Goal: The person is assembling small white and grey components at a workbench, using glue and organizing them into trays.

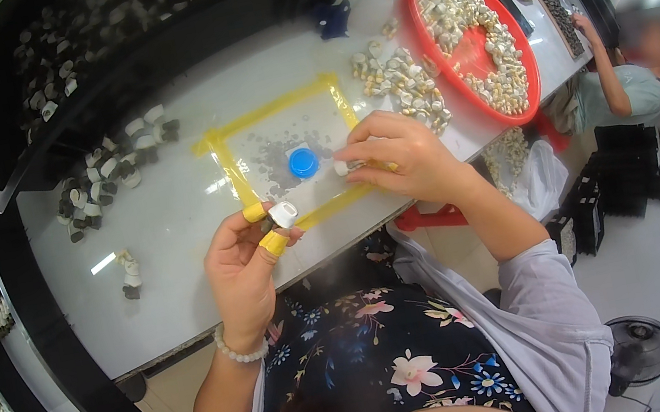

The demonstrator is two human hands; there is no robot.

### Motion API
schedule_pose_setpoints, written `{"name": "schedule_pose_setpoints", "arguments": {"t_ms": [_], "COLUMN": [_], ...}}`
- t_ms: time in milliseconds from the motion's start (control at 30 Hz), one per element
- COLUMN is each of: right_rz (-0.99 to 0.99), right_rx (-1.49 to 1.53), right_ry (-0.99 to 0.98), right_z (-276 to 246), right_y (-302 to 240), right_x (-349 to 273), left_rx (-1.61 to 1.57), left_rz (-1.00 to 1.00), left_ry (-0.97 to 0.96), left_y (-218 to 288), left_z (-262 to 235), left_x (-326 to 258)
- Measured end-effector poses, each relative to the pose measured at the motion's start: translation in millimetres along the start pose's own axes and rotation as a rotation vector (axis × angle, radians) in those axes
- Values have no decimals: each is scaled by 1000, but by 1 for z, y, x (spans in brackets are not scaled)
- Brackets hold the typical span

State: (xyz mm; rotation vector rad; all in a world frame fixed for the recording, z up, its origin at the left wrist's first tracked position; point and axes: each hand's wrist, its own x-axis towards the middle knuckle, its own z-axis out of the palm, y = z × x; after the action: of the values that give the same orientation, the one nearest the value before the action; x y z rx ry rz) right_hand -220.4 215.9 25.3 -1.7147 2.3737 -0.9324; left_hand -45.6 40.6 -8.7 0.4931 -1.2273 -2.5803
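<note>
My left hand [243, 261] has yellow tape round two fingertips and pinches a small white piece with a dark part [284, 213]. Opposite it, my right hand [409, 155] holds a small white piece [344, 167] between thumb and fingers; its exact kind is too small to tell. Between the hands stands a round blue cap [303, 163] on the white table. Dark grey smudges [271, 147] surround the cap. Yellow tape [232, 175] frames this patch of table.
White-and-dark pieces [111, 165] lie on the left, with a few more [129, 275] nearer. White-and-gold pieces [406, 87] lie beside a red round tray [526, 48] of similar ones. A black tray [145, 58] spans the back. Another person [619, 93] sits at right.
</note>
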Motion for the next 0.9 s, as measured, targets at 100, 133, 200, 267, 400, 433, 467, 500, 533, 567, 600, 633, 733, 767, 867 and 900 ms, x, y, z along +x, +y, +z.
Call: {"name": "schedule_pose_setpoints", "arguments": {"t_ms": [100, 133, 200, 267, 400, 433, 467, 500, 533, 567, 600, 633, 733, 767, 867, 900], "right_rz": [24, -25, -78, -110, -126, -124, -122, -122, -129, -136, -137, -143, -156, -165, -193, -199], "right_rx": [87, 52, 18, -46, -94, -117, -139, -140, -149, -158, -158, -168, -196, -210, -198, -196], "right_ry": [11, 16, 18, 1, -43, -64, -85, -86, -98, -110, -112, -130, -175, -203, -202, -204], "right_z": [5, 6, 9, 12, 10, 10, 10, 10, 10, 10, 10, 10, 8, 7, 7, 7], "right_y": [-6, -7, -8, -8, -12, -14, -15, -15, -15, -16, -16, -17, -19, -20, -19, -18], "right_x": [15, 21, 27, 32, 38, 39, 40, 41, 41, 42, 43, 44, 47, 48, 50, 50], "left_rx": [-16, -31, -48, -68, -82, -83, -85, -76, -68, -69, -75, -80, -68, -70, -51, -56], "left_rz": [7, 13, 8, 3, 8, 9, 10, 10, 9, 9, 11, 13, 15, 14, 11, 15], "left_ry": [-23, -22, -17, -10, -17, -27, -25, -23, -21, -22, -22, -22, -29, -32, -18, -14], "left_y": [-1, -1, -2, -3, -4, -4, -4, -4, -4, -4, -5, -5, -5, -4, -4, -5], "left_z": [-2, -3, -3, -4, -5, -5, -5, -5, -5, -5, -5, -6, -5, -5, -5, -5], "left_x": [0, 0, 0, 0, 0, 0, 0, 0, 0, 0, 0, 0, 0, 1, 0, -1]}}
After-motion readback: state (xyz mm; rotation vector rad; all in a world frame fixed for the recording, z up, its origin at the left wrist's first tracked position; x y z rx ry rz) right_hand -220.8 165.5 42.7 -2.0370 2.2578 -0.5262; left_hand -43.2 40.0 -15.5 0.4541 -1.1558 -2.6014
